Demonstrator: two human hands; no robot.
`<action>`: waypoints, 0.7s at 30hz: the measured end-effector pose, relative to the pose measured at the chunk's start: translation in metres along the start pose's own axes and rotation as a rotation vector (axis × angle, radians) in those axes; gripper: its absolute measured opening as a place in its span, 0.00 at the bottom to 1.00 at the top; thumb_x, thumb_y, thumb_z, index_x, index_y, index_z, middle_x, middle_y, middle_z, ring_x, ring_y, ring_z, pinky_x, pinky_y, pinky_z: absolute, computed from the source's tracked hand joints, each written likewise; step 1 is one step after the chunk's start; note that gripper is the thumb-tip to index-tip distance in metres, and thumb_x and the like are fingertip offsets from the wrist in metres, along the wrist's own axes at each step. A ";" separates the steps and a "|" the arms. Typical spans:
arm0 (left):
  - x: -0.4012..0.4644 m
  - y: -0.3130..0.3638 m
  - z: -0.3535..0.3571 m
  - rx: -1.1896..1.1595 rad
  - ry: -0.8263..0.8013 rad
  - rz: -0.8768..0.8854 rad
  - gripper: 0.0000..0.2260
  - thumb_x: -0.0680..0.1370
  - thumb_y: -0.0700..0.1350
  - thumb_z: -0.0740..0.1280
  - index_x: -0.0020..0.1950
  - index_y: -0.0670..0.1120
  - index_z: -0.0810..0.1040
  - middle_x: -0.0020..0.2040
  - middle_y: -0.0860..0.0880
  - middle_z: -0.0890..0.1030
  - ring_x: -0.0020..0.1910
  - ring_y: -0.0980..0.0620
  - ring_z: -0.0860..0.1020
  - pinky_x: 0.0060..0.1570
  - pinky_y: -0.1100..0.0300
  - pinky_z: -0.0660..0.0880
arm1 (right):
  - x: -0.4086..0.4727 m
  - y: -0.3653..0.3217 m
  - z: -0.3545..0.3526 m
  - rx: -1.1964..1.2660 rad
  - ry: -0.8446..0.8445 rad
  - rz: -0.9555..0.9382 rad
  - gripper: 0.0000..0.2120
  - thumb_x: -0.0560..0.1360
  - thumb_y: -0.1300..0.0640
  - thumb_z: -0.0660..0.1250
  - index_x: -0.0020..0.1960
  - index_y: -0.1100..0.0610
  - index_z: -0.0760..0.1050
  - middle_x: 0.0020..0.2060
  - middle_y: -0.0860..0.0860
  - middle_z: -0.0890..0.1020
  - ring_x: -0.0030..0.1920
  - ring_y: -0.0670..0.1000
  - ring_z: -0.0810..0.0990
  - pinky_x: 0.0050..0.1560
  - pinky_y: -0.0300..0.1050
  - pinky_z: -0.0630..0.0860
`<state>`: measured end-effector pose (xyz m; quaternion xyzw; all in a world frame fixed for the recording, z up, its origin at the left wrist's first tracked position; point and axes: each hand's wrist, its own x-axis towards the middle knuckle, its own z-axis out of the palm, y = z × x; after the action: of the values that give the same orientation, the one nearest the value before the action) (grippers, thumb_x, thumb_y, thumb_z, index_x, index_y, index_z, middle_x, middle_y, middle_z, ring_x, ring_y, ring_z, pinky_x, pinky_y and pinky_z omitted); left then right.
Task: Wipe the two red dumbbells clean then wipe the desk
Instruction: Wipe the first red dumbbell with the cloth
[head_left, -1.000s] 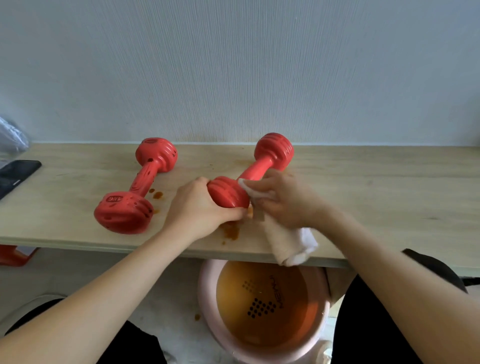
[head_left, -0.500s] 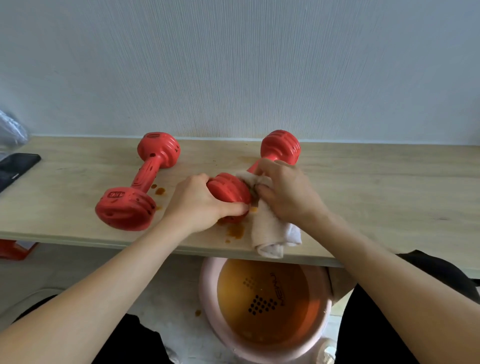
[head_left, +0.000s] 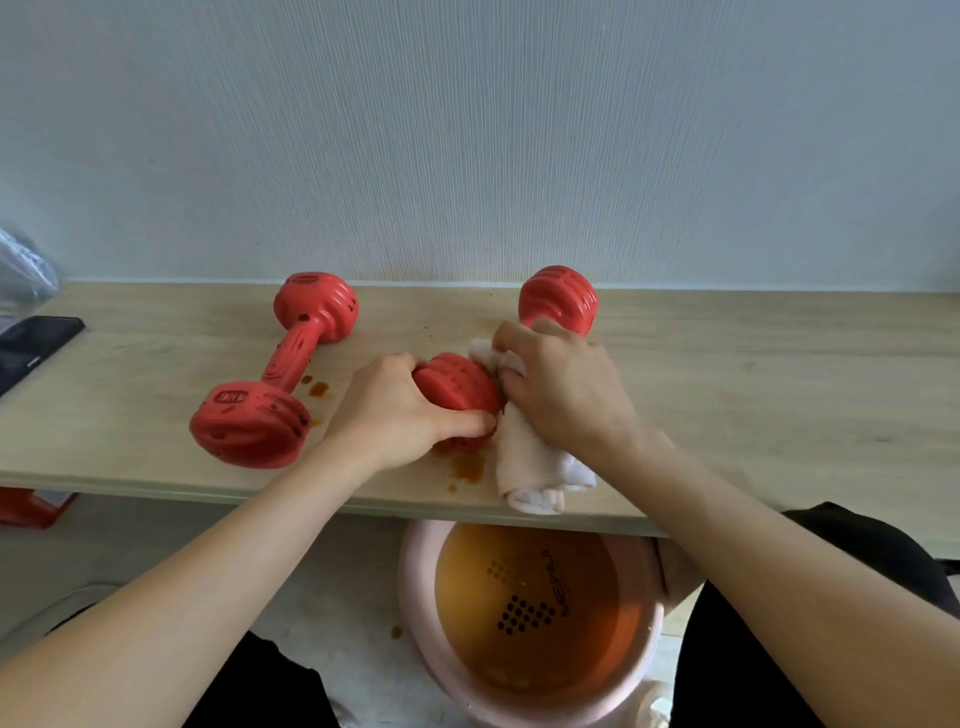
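Two red dumbbells lie on the light wooden desk (head_left: 779, 395). The left dumbbell (head_left: 280, 374) rests untouched, angled from near left to far right. My left hand (head_left: 400, 410) grips the near head of the right dumbbell (head_left: 457, 387), whose far head shows by the wall. My right hand (head_left: 561, 389) holds a white cloth (head_left: 524, 467) wrapped round that dumbbell's handle, which is hidden. The cloth's loose end hangs over the desk's front edge. Orange-brown stains (head_left: 467, 467) lie on the desk under my hands, and more stains lie beside the left dumbbell.
A pink basin (head_left: 415, 582) of orange-brown water stands on the floor under the desk edge, between my legs. A black phone (head_left: 36, 348) lies at the desk's far left, with a plastic bag (head_left: 23, 270) behind it. A red object (head_left: 26, 506) sits below the desk at left.
My right hand with the cloth slid up the handle from the near head toward the far head. The view shifted slightly; the left dumbbell stayed put.
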<state>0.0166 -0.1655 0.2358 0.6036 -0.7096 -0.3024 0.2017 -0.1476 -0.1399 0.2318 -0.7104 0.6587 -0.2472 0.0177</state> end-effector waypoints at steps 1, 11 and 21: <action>-0.001 0.001 0.000 -0.004 -0.006 0.001 0.36 0.45 0.66 0.72 0.49 0.51 0.76 0.44 0.54 0.80 0.45 0.53 0.79 0.49 0.52 0.77 | -0.001 0.000 0.000 -0.024 0.005 -0.008 0.11 0.76 0.54 0.60 0.58 0.50 0.73 0.51 0.53 0.76 0.49 0.61 0.77 0.40 0.46 0.66; -0.001 0.001 0.001 -0.019 -0.046 0.009 0.33 0.49 0.63 0.77 0.48 0.51 0.75 0.45 0.53 0.80 0.46 0.52 0.79 0.51 0.51 0.77 | 0.020 0.019 -0.009 -0.034 0.007 0.137 0.11 0.76 0.50 0.60 0.55 0.46 0.77 0.51 0.54 0.74 0.50 0.61 0.77 0.40 0.46 0.65; -0.003 0.003 0.005 0.046 -0.024 0.054 0.42 0.44 0.67 0.73 0.52 0.50 0.73 0.49 0.52 0.79 0.47 0.51 0.78 0.51 0.49 0.77 | 0.026 0.026 -0.014 -0.174 0.004 0.162 0.10 0.79 0.50 0.58 0.51 0.45 0.78 0.48 0.52 0.67 0.49 0.61 0.76 0.42 0.47 0.64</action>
<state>0.0118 -0.1614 0.2348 0.5851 -0.7347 -0.2877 0.1875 -0.1764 -0.1637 0.2437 -0.6534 0.7327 -0.1884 -0.0254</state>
